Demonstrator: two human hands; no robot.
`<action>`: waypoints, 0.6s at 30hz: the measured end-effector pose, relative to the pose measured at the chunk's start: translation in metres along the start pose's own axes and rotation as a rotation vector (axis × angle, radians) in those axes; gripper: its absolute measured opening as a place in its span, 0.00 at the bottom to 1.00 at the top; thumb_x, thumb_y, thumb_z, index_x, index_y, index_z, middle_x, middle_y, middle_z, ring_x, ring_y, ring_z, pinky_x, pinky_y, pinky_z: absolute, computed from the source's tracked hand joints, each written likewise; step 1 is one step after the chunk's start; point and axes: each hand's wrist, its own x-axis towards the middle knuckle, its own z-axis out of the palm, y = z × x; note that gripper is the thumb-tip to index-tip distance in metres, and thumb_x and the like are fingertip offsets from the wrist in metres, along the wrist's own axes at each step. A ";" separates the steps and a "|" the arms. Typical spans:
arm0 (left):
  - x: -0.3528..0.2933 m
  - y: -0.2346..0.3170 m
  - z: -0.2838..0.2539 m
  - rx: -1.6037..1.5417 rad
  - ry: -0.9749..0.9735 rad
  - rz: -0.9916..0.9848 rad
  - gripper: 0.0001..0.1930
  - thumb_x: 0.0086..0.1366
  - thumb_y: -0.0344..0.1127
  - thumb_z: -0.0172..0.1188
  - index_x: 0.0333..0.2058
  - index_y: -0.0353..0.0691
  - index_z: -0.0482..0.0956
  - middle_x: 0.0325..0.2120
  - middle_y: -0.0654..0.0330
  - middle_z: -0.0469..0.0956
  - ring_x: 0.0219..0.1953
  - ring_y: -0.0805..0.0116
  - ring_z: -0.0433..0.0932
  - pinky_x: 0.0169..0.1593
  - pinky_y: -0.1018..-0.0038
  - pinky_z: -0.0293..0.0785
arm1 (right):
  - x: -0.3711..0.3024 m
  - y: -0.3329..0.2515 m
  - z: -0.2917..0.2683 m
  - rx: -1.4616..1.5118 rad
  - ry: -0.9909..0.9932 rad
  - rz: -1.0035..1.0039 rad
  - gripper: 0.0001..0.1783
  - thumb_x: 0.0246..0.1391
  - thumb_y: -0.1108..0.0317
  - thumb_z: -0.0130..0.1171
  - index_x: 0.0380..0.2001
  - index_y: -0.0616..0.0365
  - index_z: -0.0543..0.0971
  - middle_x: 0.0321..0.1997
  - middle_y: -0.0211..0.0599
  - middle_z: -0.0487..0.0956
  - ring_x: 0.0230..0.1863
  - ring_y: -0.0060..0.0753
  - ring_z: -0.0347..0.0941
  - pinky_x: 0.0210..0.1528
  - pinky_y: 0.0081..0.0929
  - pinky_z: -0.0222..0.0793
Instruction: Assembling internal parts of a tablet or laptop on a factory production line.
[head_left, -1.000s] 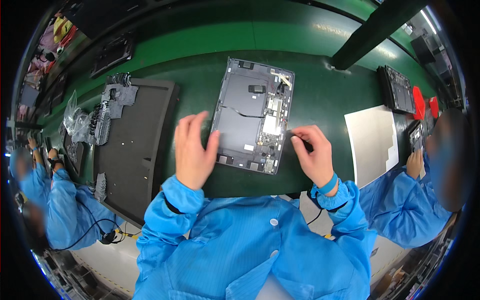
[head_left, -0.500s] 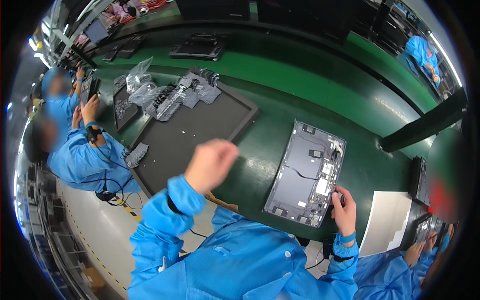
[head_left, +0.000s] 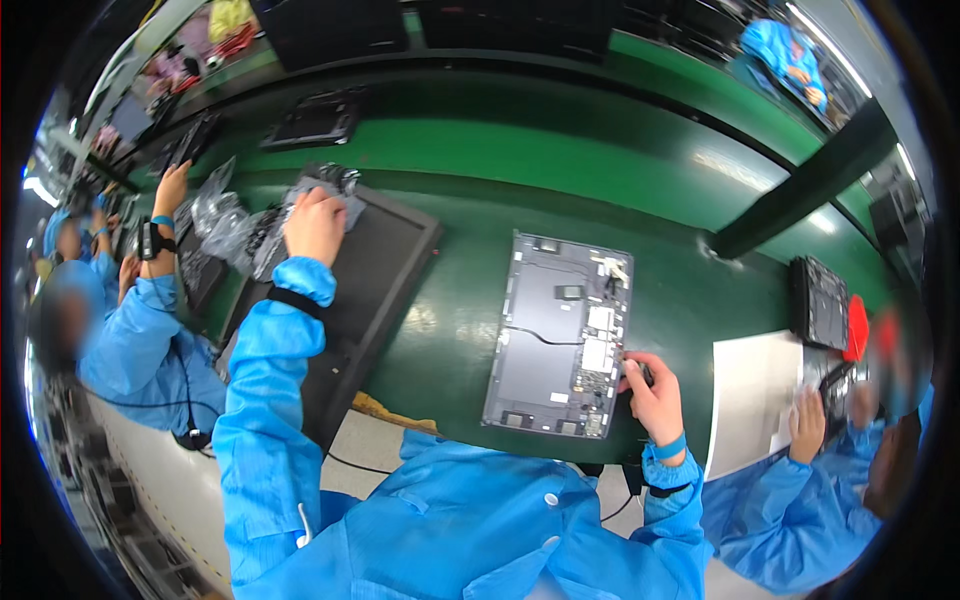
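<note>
My left hand [head_left: 315, 228] is at the far end of the dark tray [head_left: 375, 270], over a pile of small grey and black parts [head_left: 335, 180]. Its fingers are bent down and closed among these parts; what lies between them is hidden. An opened laptop chassis [head_left: 545, 340] lies flat on the green bench, its circuit board, speakers and a black cable showing. My right hand [head_left: 655, 400] is at its right edge, fingers curled around a small dark object [head_left: 647, 374] whose kind I cannot make out.
Crumpled clear plastic bags [head_left: 225, 225] lie left of the pile. A white board [head_left: 755, 400] and stacked dark laptop parts [head_left: 822, 300] are to the right. A dark post [head_left: 810, 185] rises from the bench. Co-workers in blue sit on both sides.
My left hand has moved away from me, from above the tray's near part to the pile of grey parts. My right hand stays at the chassis edge. The whole view has shifted.
</note>
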 end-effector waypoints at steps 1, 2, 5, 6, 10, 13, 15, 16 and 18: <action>-0.001 -0.002 0.000 -0.016 -0.002 0.030 0.02 0.53 0.31 0.65 0.27 0.42 0.83 0.31 0.59 0.76 0.40 0.54 0.75 0.42 0.60 0.76 | -0.001 -0.005 0.000 -0.014 0.005 0.005 0.13 0.63 0.65 0.57 0.44 0.64 0.78 0.24 0.34 0.81 0.29 0.21 0.78 0.33 0.20 0.69; 0.000 0.000 0.002 -0.036 -0.004 0.069 0.02 0.52 0.30 0.65 0.26 0.42 0.83 0.30 0.59 0.76 0.39 0.54 0.75 0.42 0.60 0.75 | -0.001 -0.003 -0.001 -0.021 0.017 -0.006 0.13 0.63 0.64 0.57 0.43 0.63 0.79 0.23 0.34 0.82 0.28 0.21 0.78 0.32 0.21 0.69; -0.007 -0.006 0.006 -0.071 -0.039 0.109 0.03 0.51 0.29 0.66 0.26 0.41 0.80 0.32 0.58 0.76 0.39 0.54 0.75 0.43 0.61 0.74 | 0.002 -0.011 -0.004 -0.120 0.085 -0.061 0.14 0.63 0.61 0.57 0.41 0.61 0.80 0.22 0.35 0.82 0.27 0.21 0.77 0.32 0.22 0.69; -0.009 -0.012 0.012 -0.126 -0.115 0.031 0.05 0.52 0.29 0.66 0.30 0.41 0.80 0.32 0.58 0.75 0.40 0.54 0.74 0.43 0.60 0.73 | 0.004 -0.015 -0.006 -0.117 0.107 -0.046 0.14 0.63 0.61 0.57 0.41 0.61 0.80 0.22 0.35 0.82 0.27 0.21 0.77 0.32 0.22 0.69; -0.012 -0.003 0.013 -0.107 0.013 0.023 0.13 0.53 0.30 0.68 0.40 0.43 0.80 0.35 0.59 0.73 0.42 0.55 0.74 0.44 0.61 0.74 | 0.012 -0.032 -0.009 -0.169 0.149 -0.136 0.13 0.62 0.60 0.58 0.40 0.60 0.80 0.23 0.38 0.83 0.25 0.26 0.79 0.29 0.25 0.70; -0.012 0.003 0.014 0.018 -0.059 0.016 0.17 0.52 0.33 0.69 0.42 0.42 0.80 0.37 0.60 0.73 0.43 0.56 0.74 0.45 0.62 0.74 | 0.021 -0.037 -0.004 -0.247 0.181 -0.254 0.11 0.58 0.63 0.61 0.39 0.59 0.80 0.24 0.43 0.81 0.25 0.38 0.79 0.30 0.29 0.71; -0.012 0.009 0.011 0.021 -0.040 0.035 0.16 0.52 0.32 0.69 0.41 0.42 0.80 0.37 0.60 0.73 0.43 0.55 0.74 0.44 0.62 0.74 | 0.033 -0.036 0.000 -0.269 0.195 -0.327 0.11 0.56 0.64 0.62 0.39 0.59 0.80 0.25 0.44 0.81 0.26 0.40 0.79 0.30 0.31 0.71; -0.012 0.010 0.009 0.029 -0.020 0.052 0.16 0.52 0.31 0.69 0.41 0.42 0.80 0.38 0.60 0.73 0.43 0.55 0.73 0.44 0.62 0.74 | 0.039 -0.035 0.003 -0.289 0.206 -0.403 0.11 0.54 0.66 0.63 0.39 0.59 0.80 0.27 0.45 0.81 0.27 0.41 0.79 0.31 0.32 0.72; -0.012 0.011 0.009 -0.012 -0.026 0.049 0.16 0.51 0.29 0.69 0.40 0.42 0.79 0.37 0.60 0.73 0.43 0.55 0.74 0.44 0.62 0.74 | 0.053 -0.036 0.008 -0.280 0.233 -0.394 0.12 0.50 0.67 0.65 0.36 0.61 0.79 0.28 0.46 0.80 0.27 0.43 0.78 0.31 0.35 0.72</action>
